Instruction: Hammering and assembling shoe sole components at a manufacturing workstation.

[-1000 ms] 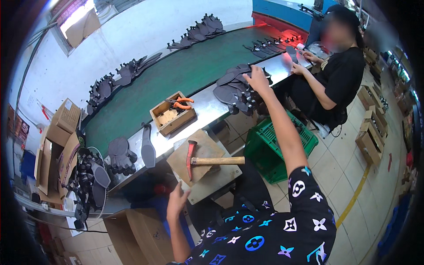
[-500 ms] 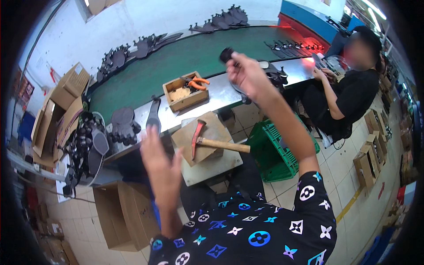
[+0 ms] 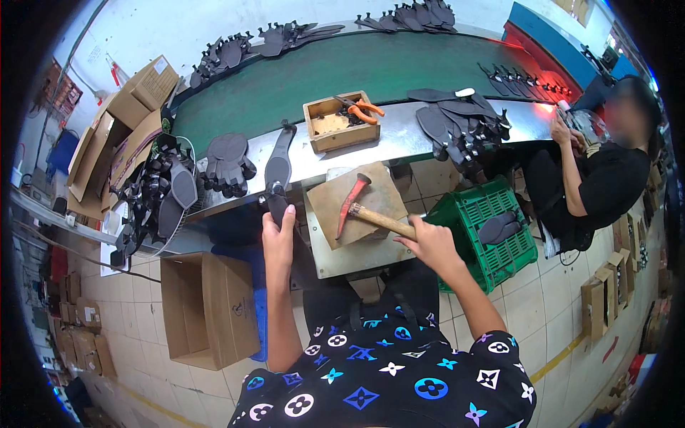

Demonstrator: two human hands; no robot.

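My left hand (image 3: pixel 277 232) is closed around a dark sandal (image 3: pixel 275 205), thumb on top; part of it hangs below the hand. Just beyond it, a single dark sole (image 3: pixel 279 168) lies on the metal table edge. My right hand (image 3: pixel 435 246) has its fingers wrapped round the handle end of a hammer (image 3: pixel 378 219). The hammer's red head rests on a brown board (image 3: pixel 389 189), which sits on a pale block (image 3: pixel 325 264) in front of me.
A wooden box (image 3: pixel 342 139) holds orange-handled pliers (image 3: pixel 365 110) and small dark bits. Sandal piles flank it on the metal edge (image 3: pixel 528 118) of the green belt (image 3: pixel 285 93). A green crate (image 3: pixel 524 257), a cardboard box (image 3: pixel 228 314) and a seated co-worker (image 3: pixel 606 175) are nearby.
My right hand has come down from above the belt, where it held a small dark piece, onto the hammer handle. My left hand has closed on the sandal. The view has shifted.
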